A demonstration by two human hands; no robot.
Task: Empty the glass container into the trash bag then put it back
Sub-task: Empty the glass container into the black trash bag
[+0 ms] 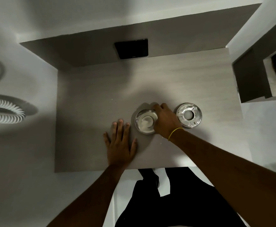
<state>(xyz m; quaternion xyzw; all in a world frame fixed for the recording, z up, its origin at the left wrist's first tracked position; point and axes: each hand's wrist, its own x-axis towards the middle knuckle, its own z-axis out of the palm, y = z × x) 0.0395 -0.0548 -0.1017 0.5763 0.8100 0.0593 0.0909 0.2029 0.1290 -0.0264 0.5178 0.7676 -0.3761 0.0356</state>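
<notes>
A round glass container (144, 121) with something pale and crumpled inside stands on the grey table (88, 99), right of centre. My right hand (164, 119) grips its right rim, fingers curled over the edge. My left hand (120, 141) lies flat on the table just left of the container, fingers spread, holding nothing. A second round glass dish (189, 115) sits to the right of my right hand. No trash bag is in view.
A black square panel (131, 48) is set in the wall behind the table. A low cabinet (252, 79) stands at the right with dark objects on top. A round white ribbed object (2, 110) lies on the floor at the left.
</notes>
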